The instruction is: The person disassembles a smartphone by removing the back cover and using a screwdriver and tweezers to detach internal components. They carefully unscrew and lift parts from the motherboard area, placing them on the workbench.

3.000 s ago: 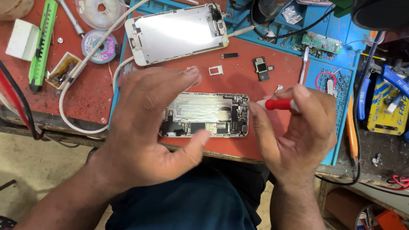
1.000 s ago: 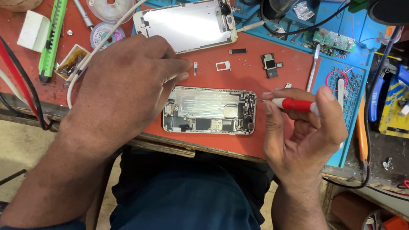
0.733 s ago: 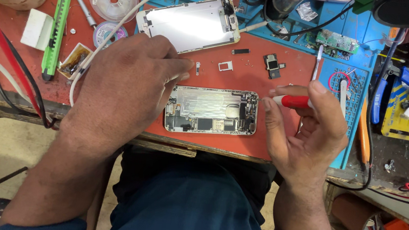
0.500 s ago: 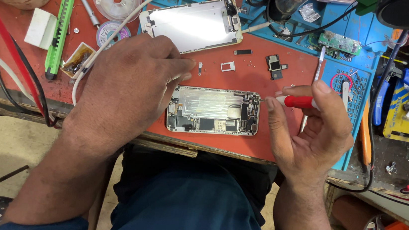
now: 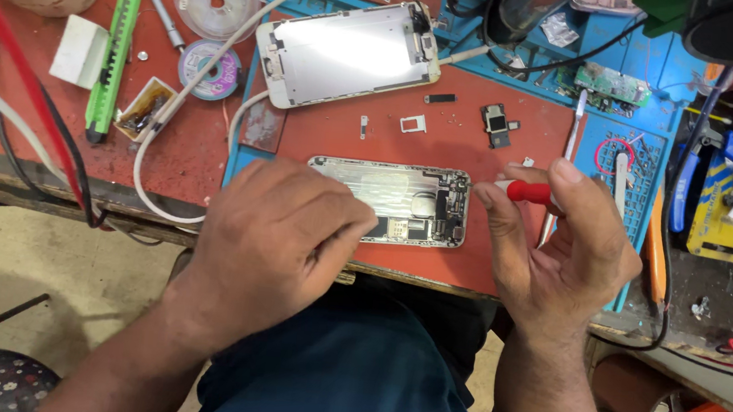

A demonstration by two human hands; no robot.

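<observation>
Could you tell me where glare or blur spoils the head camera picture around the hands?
In the head view, the detached phone screen reflects a bright white glare that washes out its surface. The opened phone body stays sharp, as do the left hand and right hand with the red-handled screwdriver. The red cable at the left edge is soft, out of focus.

Phone repair workshop, cluttered bench with red work mat [image 5: 336,145], opened phone [image 5: 403,202], pliers [image 5: 729,165], loose circuit board [image 5: 613,85]
</observation>
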